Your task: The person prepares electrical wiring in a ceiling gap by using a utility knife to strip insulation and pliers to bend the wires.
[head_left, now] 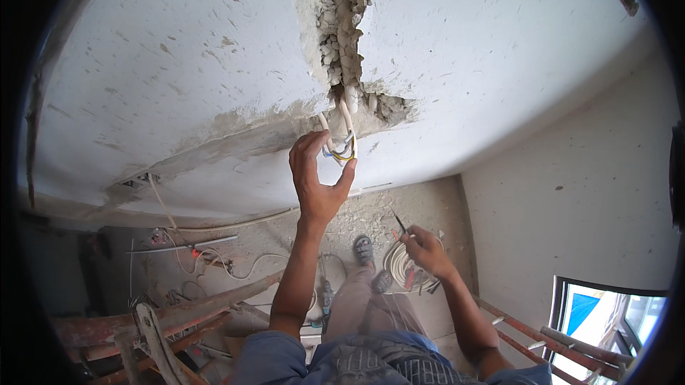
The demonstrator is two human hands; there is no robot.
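While your left hand (314,181) is stretched up to the ceiling (178,64), its fingers (305,148) and thumb are curled round a little bunch of wires (341,149) hanging out of the chased channel (342,21); looks like blue, yellow and white cores, coming from white sheathed cable tucked into the rough groove; the fingers are pinched on that bunch, right under where the channel meets a patch of broken plaster; your right hand (427,249) is way lower, down near your hip, fingers closed on a thin dark tool (399,224) with its tip poking up and left; can't tell exactly what kind of tool it is; below it there's a coil of white cable (397,265) on the floor (357,217), just beside your sandalled foot (364,249); rusty scaffold bars (185,310) cross under you, and a window (606,313) sits low on the right wall
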